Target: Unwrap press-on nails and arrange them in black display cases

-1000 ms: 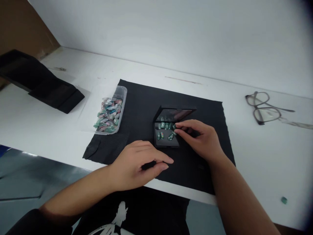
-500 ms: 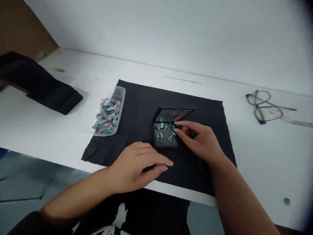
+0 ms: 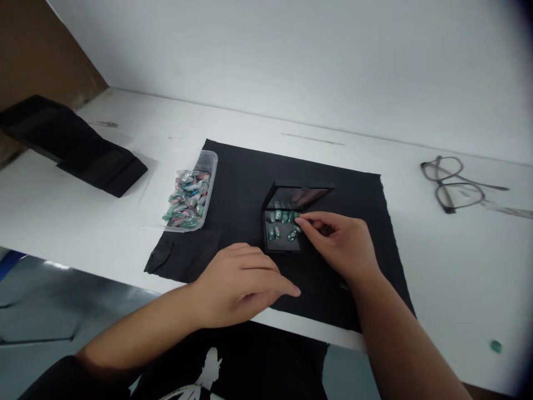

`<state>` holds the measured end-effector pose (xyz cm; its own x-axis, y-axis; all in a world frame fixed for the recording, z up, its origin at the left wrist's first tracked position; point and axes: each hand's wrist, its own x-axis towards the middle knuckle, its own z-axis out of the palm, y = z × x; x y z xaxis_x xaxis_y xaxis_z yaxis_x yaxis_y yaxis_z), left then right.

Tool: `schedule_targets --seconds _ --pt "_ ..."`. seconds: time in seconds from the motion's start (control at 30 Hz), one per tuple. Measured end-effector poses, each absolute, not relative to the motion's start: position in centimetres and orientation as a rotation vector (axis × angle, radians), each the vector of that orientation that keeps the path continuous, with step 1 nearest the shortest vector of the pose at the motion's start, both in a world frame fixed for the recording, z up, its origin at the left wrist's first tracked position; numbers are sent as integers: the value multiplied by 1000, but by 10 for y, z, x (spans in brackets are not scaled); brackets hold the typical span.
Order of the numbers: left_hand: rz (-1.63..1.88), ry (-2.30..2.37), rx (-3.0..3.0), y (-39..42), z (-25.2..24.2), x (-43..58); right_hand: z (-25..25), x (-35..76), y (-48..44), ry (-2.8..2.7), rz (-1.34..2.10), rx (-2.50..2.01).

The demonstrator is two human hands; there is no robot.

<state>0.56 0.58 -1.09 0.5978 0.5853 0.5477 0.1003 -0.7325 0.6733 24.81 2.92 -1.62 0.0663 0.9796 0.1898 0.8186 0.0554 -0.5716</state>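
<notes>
Just in from the near edge of the desk [image 3: 449, 272], the left hand [image 3: 241, 286] is held palm down and loosely curled, with the forefinger stretched out and the thumb drawn in beneath it; nothing is seen to be held, and whether the two tips meet cannot be told. Farther in, the open black case [image 3: 281, 244] is set on the black mat [image 3: 250, 166], its lid [image 3: 300, 195] raised along the side toward the desk's far edge. Four small oval pieces [image 3: 277, 233] are laid in its nearer part; the pair toward the desk's left edge stands upright, while the pair toward the right edge is slanted. Beyond them a row of pieces is lined up below the hinge, long axes running roughly from near edge to far edge. At the row's right end, the end green piece [image 3: 296, 215] is reached by the right hand [image 3: 345, 239] from the right-edge side, so that it lies to the left of that hand, directly at the tips. Thumb and forefinger are brought together there; whether the piece is pinched or only touched is hidden, as is much of its long axis. The right hand is much the nearer to it; the left is kept apart, nearer the desk's front.
</notes>
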Motion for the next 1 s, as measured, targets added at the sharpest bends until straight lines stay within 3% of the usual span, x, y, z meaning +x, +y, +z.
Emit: schedule_targets --seconds 0.33,0.57,1.0 --pt "1086 562 2171 5 -7 9 -16 249 27 -1692 402 -1679" --pt "1086 564 2191 6 -6 10 -25 255 36 -1854 618 -1528" --pt "1025 579 2235 6 -6 10 -20 255 37 -1861 562 -1598"
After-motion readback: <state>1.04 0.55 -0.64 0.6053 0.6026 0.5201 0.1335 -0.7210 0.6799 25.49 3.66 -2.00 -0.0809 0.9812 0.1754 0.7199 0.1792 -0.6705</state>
